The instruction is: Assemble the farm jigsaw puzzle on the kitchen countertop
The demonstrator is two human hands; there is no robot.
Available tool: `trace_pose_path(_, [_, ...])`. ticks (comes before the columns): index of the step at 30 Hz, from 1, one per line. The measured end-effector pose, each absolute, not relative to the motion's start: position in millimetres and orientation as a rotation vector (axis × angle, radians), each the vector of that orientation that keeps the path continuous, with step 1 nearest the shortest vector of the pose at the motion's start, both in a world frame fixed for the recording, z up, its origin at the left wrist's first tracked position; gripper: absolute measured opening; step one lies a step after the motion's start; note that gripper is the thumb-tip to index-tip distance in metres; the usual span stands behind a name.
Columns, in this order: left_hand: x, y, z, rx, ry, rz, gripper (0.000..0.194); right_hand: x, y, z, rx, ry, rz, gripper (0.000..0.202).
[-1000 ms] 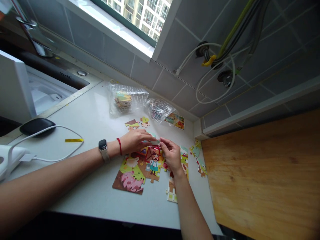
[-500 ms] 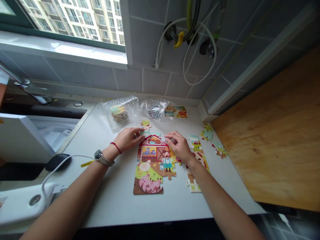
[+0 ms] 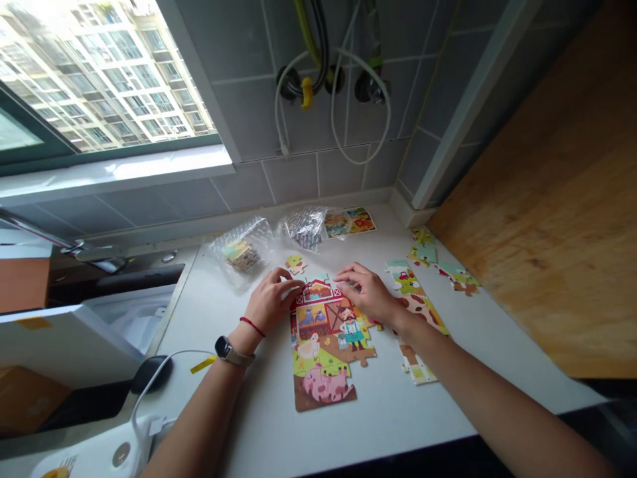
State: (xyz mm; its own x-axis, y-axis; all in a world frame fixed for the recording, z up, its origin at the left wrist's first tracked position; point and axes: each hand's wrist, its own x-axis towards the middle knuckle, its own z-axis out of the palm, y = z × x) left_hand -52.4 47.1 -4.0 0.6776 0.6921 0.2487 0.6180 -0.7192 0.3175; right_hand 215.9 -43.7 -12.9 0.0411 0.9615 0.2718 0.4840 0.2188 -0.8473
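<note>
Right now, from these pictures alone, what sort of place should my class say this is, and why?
Probably a kitchen, though no stove shows. A metal tap stands by a sink, the wall is tiled, and the jigsaw lies on a white worktop.

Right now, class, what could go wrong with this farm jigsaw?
First, the left hand and right hand are at the upper part of the barn section; an uneven push might shift its pieces. Second, the right forearm crosses above the cow section and could knock it if lowered. Third, the left hand might brush the loose pieces close by.
</note>
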Motion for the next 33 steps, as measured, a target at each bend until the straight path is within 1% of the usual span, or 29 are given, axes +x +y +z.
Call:
trace_pose_path(5, [-50,48,-11,2.729,0.931,0.577,0.028,216,-45,-13,-1.394,-1.596,0.665,0.019])
trace_pose_path(14, [-50,50,-13,2.738,0.945,0.638,0.026,216,-44,-13,-1.372,-1.639,0.633,0.02])
trace_pose_path(17, [-51,50,-14,2.736,0.964,0.626,0.026,216,-45,-12,-1.38,-1.712,0.514,0.023])
trace_pose_path(21, [-51,49,-14,2.73,0.983,0.601,0.026,214,-47,-8,-1.311,-1.89,0.35,0.034])
trace_pose_path(27, [-52,52,-19,2.714,0.982,0.648,0.024,210,-49,-15,-1.284,-2.064,0.473,0.036])
trace_pose_path(33, [-55,58,-30,2.672,1.023,0.649,0.02,210,-49,-20,-1.332,-2.169,0.482,0.038])
